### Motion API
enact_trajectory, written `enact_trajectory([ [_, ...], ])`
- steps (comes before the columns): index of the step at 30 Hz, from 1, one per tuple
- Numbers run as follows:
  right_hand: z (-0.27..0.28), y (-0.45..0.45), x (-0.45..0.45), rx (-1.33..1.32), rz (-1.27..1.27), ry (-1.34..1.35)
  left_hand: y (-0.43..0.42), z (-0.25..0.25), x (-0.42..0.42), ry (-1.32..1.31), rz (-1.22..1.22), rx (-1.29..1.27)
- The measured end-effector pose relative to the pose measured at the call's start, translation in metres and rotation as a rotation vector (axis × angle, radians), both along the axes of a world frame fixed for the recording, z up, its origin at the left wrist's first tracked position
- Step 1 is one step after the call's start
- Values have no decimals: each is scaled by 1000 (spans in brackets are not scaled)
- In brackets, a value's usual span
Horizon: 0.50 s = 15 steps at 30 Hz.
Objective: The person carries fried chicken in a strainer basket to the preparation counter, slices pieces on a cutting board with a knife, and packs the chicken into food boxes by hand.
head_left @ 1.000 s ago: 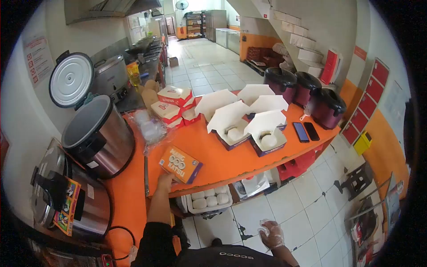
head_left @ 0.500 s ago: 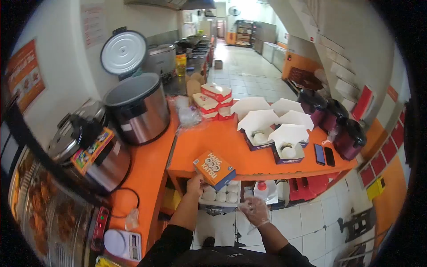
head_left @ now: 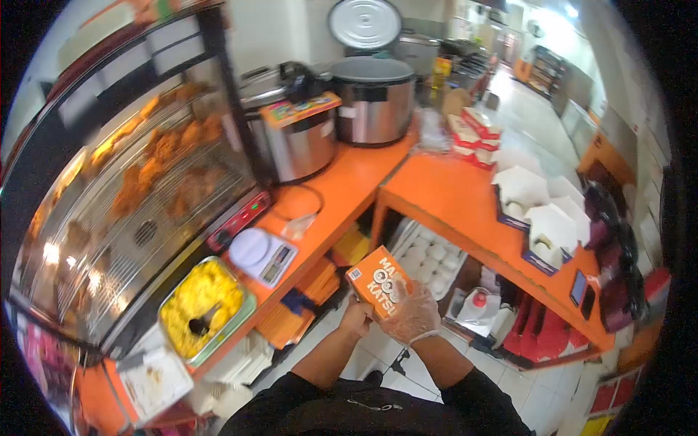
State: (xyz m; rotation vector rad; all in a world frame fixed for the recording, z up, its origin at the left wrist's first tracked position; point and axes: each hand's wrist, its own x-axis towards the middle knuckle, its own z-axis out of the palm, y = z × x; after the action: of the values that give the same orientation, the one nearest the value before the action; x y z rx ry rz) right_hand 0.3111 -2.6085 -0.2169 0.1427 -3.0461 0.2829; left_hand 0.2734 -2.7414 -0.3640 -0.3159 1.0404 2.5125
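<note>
An orange box with white lettering (head_left: 376, 279) is held in front of the body, off the counter. My left hand (head_left: 355, 317) is bare and grips the box's lower left edge. My right hand (head_left: 413, 312), in a clear plastic glove, lies against the box's right side with its fingers over the lettering. Just behind the box, a tray of white round pieces (head_left: 427, 256) sits on the shelf under the counter. Open white-lined boxes (head_left: 520, 190) stand on the orange counter (head_left: 443, 190) at the right.
At the left are a glass case of fried food (head_left: 156, 160), a tray of yellow food (head_left: 202, 305) and a white scale (head_left: 263, 256). Large steel cookers (head_left: 374, 109) stand behind. Red-white boxes (head_left: 474, 139) and two phones (head_left: 579, 289) are on the right counter.
The view has swung left. My left hand has lifted the orange box away from the counter, and my gloved right hand has come up onto it.
</note>
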Motion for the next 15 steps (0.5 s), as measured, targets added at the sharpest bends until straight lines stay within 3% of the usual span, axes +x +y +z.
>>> enact_trajectory([
  [5,8,-82,57,0,315,84,-105,-3,96,56,86,241],
  [9,47,-162,93,-563,497,-606,-187,39,196,134,292,280],
  [10,65,-188,109,-408,511,-613,-213,45,224,137,307,280],
  [13,24,-251,150,-648,836,-554,-279,61,312,152,464,204],
  [15,27,-310,193,-692,954,-686,-317,74,373,125,624,150],
])
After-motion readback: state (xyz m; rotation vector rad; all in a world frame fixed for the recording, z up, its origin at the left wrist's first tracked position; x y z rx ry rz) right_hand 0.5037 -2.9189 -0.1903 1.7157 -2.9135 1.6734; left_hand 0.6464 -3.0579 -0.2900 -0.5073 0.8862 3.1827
